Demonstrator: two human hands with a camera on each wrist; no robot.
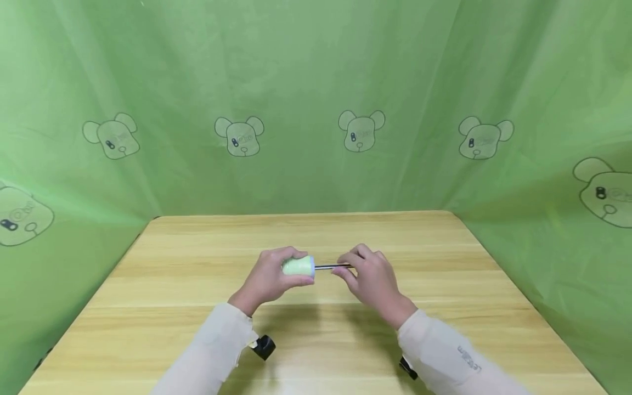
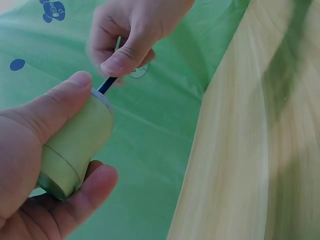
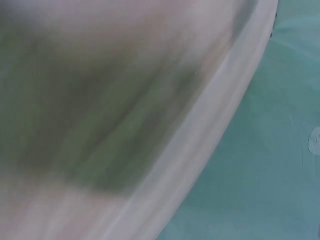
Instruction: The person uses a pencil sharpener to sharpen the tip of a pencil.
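Observation:
My left hand (image 1: 266,277) grips a light green, cylinder-shaped pencil sharpener (image 1: 298,266) with a pale blue rim, thumb on one side and fingers on the other. In the left wrist view the sharpener (image 2: 80,142) is tilted, its rim end up, with a thin line round its lower part. A slim dark pencil (image 1: 325,267) runs straight out of the rim end. My right hand (image 1: 376,280) pinches its outer part between thumb and fingers, which cover much of it. Both hands are over the middle of the wooden table (image 1: 197,247).
Green curtains (image 1: 306,66) with bear-head prints surround the table at the back and sides. Black wrist cameras (image 1: 264,347) hang under both pale sleeves (image 1: 444,351). The right wrist view is blurred, with the shadowed tabletop (image 3: 185,165) and green cloth (image 3: 260,150).

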